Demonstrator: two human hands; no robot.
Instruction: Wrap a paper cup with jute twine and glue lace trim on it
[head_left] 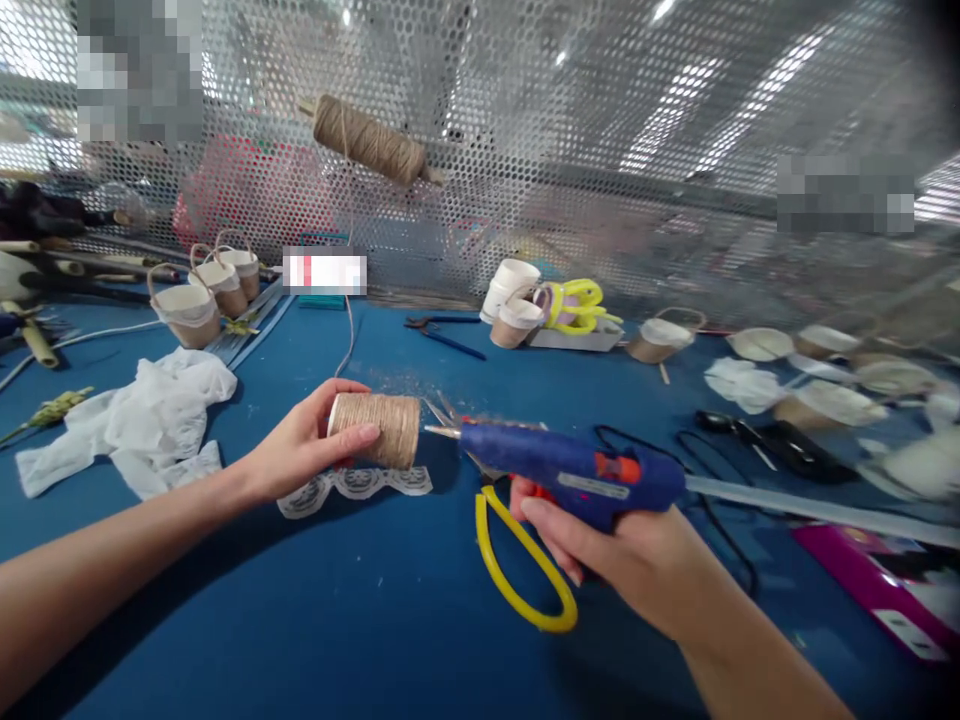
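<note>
My left hand (319, 435) is closed around a twine-wrapped cup (394, 428) lying sideways, with a white rim at its left end. In my right hand (592, 540) is a blue hot glue gun (547, 460), a clear glue stick (750, 500) sticking out of its back. Its metal nozzle points left, just beside the cup's right end. A strip of white lace (382, 481) lies on the table below the cup. Under the glue gun, scissors with yellow handles (491, 560) are partly hidden.
White lace fabric (150, 415) and small basket-like cups (187, 315) are at the left. Pliers (450, 335) and yellow pipe cleaners (577, 305) lie at the back. A twine spool (367, 140) hangs on the perforated metal screen. Black cable (724, 540) and a magenta object (874, 585) are at the right.
</note>
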